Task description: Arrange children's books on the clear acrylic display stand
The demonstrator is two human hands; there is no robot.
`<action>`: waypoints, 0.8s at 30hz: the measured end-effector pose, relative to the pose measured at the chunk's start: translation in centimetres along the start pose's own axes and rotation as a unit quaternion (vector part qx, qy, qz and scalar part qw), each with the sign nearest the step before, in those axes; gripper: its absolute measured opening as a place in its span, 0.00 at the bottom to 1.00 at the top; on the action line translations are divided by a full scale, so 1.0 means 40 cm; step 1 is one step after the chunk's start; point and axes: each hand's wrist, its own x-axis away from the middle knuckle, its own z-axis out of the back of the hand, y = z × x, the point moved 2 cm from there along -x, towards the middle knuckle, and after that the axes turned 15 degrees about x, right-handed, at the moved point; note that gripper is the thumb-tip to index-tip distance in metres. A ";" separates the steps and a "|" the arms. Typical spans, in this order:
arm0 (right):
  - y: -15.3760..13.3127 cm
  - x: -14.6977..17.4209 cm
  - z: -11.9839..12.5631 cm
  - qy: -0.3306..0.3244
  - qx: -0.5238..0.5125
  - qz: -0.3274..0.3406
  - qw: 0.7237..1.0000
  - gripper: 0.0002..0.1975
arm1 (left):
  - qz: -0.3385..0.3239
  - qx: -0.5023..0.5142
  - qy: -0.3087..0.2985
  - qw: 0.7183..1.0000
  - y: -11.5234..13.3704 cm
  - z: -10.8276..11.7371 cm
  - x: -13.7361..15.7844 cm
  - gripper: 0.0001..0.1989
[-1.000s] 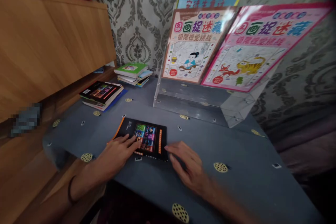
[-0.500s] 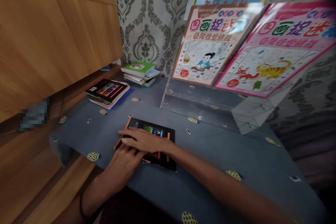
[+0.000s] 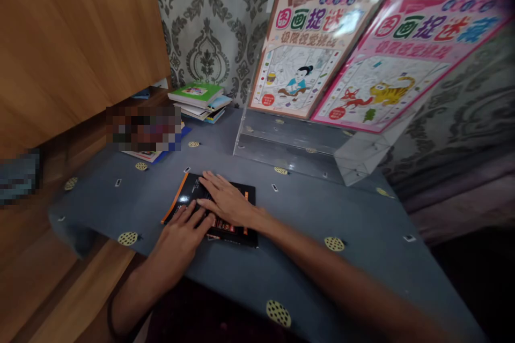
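A black book (image 3: 251, 206) with an orange spine edge lies flat near the front of the cloth-covered table. My right hand (image 3: 227, 201) rests on its cover with the fingers stretched toward the far edge. Lower and to the left, my left hand (image 3: 181, 236) lies on the book's near left part, its fingers spread. The two hands are close together at the middle of the cover and hide much of its picture. Neither hand grips the book.
A clear acrylic stand (image 3: 281, 142) holds a brown-bordered book (image 3: 300, 59) and a pink book (image 3: 386, 72) at the back. Stacked books (image 3: 197, 94) sit at the back left, with a partly blurred pile (image 3: 147, 128) before them. A wooden cabinet (image 3: 80, 48) stands left.
My right hand has slid off my left hand toward the far side of the book, and the hands now lie apart on the cover. The view has shifted slightly.
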 end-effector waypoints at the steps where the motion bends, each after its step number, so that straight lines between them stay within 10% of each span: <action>1: 0.012 0.022 0.002 -0.001 0.000 -0.011 1.000 0.36 | -0.002 0.000 0.006 1.000 -0.002 -0.001 0.002 0.32; 10: 0.073 0.156 0.024 0.006 0.025 -0.069 0.997 0.35 | -0.013 0.017 0.036 0.999 -0.006 -0.008 0.009 0.33; 24: -0.098 0.336 0.092 -0.088 -0.114 0.073 0.987 0.39 | -0.012 -0.033 0.046 0.998 0.011 -0.008 0.011 0.34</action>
